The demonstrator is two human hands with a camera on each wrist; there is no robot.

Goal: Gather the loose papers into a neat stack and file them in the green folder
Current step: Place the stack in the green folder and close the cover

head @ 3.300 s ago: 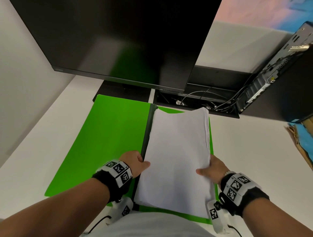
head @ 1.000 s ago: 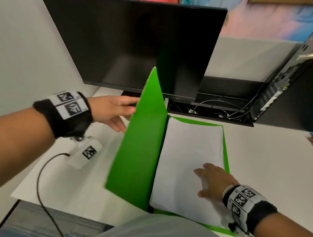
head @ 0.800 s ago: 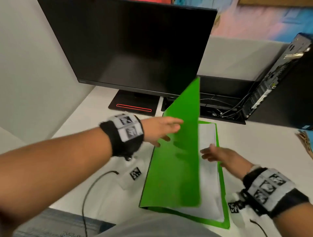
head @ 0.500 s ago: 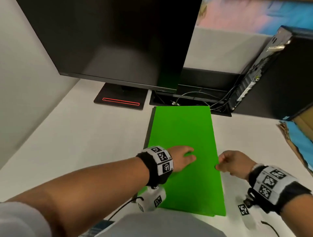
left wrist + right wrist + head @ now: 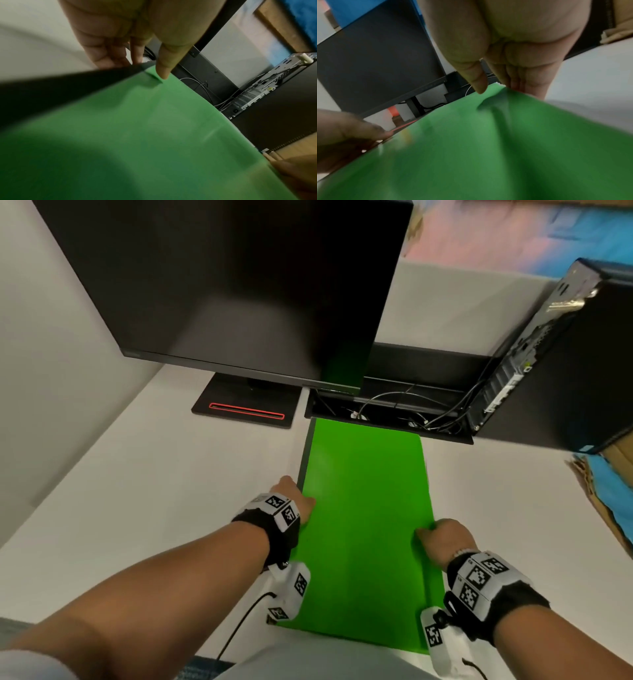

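The green folder (image 5: 366,508) lies shut and flat on the white desk (image 5: 154,491), its dark spine to the left. The papers are hidden inside it. My left hand (image 5: 294,498) holds the spine edge; in the left wrist view its thumb lies on the cover (image 5: 137,135) and the fingers (image 5: 109,54) reach down past the spine. My right hand (image 5: 442,537) pinches the folder's right edge. In the right wrist view its thumb presses on the cover (image 5: 488,148) while its fingers (image 5: 518,75) curl down over the edge.
A black monitor (image 5: 239,285) on a stand base (image 5: 246,409) rises just behind the folder. Beside it are an open cable tray (image 5: 387,409) and a black computer tower (image 5: 548,354). Cardboard with blue sheeting (image 5: 609,491) lies at the right edge.
The left hand swung the green cover over and shut it on the white papers. It then slid from the cover's top to the spine edge, and the right hand took the right edge.
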